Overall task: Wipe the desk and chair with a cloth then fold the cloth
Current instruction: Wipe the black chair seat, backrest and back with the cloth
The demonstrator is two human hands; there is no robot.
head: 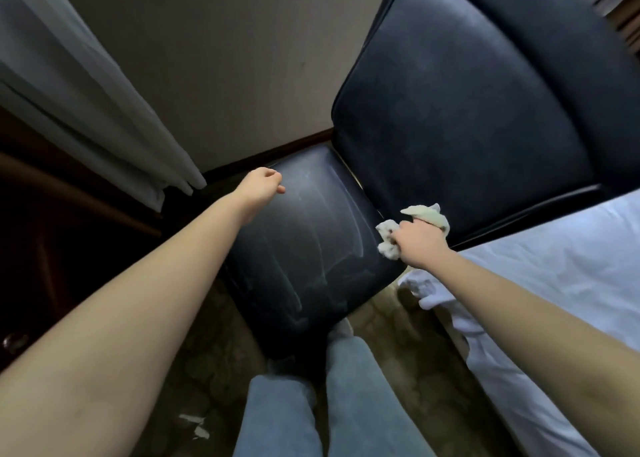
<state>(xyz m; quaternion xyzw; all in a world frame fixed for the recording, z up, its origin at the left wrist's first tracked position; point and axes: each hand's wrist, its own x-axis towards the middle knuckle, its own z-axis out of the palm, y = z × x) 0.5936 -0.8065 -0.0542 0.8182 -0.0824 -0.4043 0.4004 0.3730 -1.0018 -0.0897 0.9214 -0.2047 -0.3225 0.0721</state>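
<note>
A dark blue padded chair stands in front of me, its seat (pixel 308 248) streaked with pale wipe marks and its tall backrest (pixel 460 110) rising at the upper right. My right hand (pixel 420 243) is shut on a crumpled whitish cloth (pixel 388 238) at the seat's right rear corner, where seat meets backrest. My left hand (pixel 259 188) rests over the seat's far left edge with fingers curled and nothing visible in it. The desk is a dark wooden shape (pixel 52 214) at the left, mostly in shadow.
A bed with white sheets (pixel 554 283) runs along the right, close to the chair. A pale curtain (pixel 86 92) hangs at the upper left before a beige wall. My legs in light blue jeans (pixel 346 404) stand against the seat's front on patterned carpet.
</note>
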